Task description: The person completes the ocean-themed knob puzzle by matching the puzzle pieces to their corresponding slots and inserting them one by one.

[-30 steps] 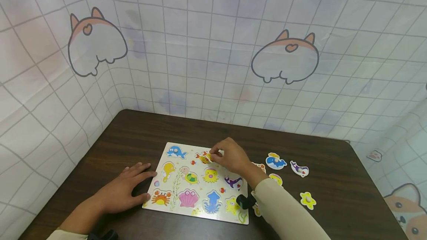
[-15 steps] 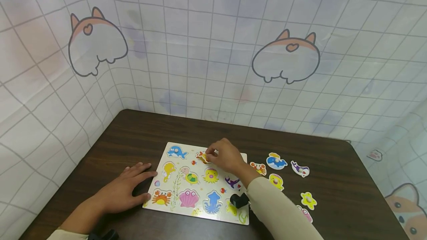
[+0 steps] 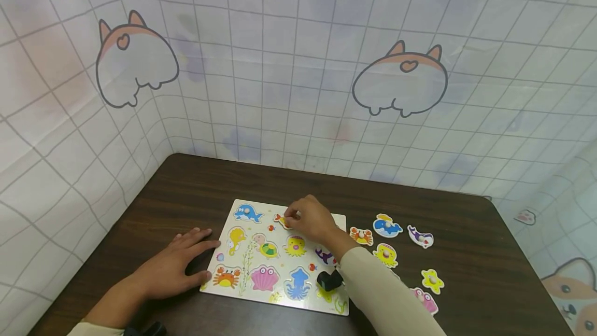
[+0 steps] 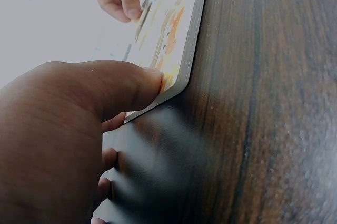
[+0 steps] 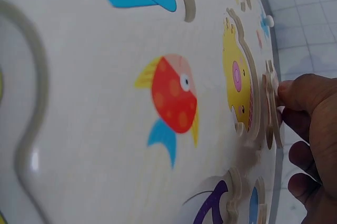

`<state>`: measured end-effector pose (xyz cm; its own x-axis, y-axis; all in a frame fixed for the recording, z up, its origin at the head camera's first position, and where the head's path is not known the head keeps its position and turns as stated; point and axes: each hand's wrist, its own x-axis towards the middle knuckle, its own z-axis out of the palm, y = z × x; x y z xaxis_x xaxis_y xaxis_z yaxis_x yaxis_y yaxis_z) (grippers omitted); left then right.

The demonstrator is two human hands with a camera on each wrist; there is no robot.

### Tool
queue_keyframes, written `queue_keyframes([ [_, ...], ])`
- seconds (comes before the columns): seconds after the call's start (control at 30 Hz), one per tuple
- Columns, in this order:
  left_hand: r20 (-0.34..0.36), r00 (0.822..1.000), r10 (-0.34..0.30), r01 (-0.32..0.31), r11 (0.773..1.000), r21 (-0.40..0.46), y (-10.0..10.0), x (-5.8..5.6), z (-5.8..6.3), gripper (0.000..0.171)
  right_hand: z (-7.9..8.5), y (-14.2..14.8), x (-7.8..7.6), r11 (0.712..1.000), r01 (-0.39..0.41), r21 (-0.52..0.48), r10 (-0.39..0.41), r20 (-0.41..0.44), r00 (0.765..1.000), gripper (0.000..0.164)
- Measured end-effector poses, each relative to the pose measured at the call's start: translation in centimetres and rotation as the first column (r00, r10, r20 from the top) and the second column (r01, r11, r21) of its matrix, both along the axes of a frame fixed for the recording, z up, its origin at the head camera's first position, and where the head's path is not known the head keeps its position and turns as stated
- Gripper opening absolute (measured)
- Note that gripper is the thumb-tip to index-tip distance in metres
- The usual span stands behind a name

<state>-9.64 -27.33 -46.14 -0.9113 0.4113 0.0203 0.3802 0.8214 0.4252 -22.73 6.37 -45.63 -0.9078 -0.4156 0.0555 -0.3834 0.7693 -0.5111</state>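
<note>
Near the far edge of the puzzle board, our right hand pinches the fish piece, tail left of the grip, long axis seemingly along that edge; seated or not, we can't tell. Left hand, farther, fingers spread, thumb on near-left corner.

Pale behind, dark below

Wrinkled white fabric backdrop with grey grid lines hangs left, ahead and right. Two outlined white-and-orange corgi rears printed on it; orange-and-white cartoon dog's head lower right. Dark-brown wood-grain table, far corners rounded. Light soft.
</note>
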Motion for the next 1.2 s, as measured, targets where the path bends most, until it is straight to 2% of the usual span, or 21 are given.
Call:
queue_keyframes([
  [0.57,0.017,1.0,0.01,-0.01,1.0,-0.021,-0.1,-0.13,-0.17,0.064,-0.33,-0.32,-0.13,1.0,0.006,0.03,-0.006,-0.001,1.0,0.008],
  [0.87,0.026,1.0,0.012,-0.011,1.0,-0.016,0.06,-0.05,0.11,0.063,-0.62,-0.29,-0.16,0.999,0.019,0.028,-0.02,0.028,0.999,0.006],
  [1.2,0.006,1.0,0.006,-0.006,1.0,0.001,-0.07,0.0,-0.06,0.063,0.28,0.62,0.22,0.998,-0.013,0.059,0.012,0.021,1.0,0.014],
])
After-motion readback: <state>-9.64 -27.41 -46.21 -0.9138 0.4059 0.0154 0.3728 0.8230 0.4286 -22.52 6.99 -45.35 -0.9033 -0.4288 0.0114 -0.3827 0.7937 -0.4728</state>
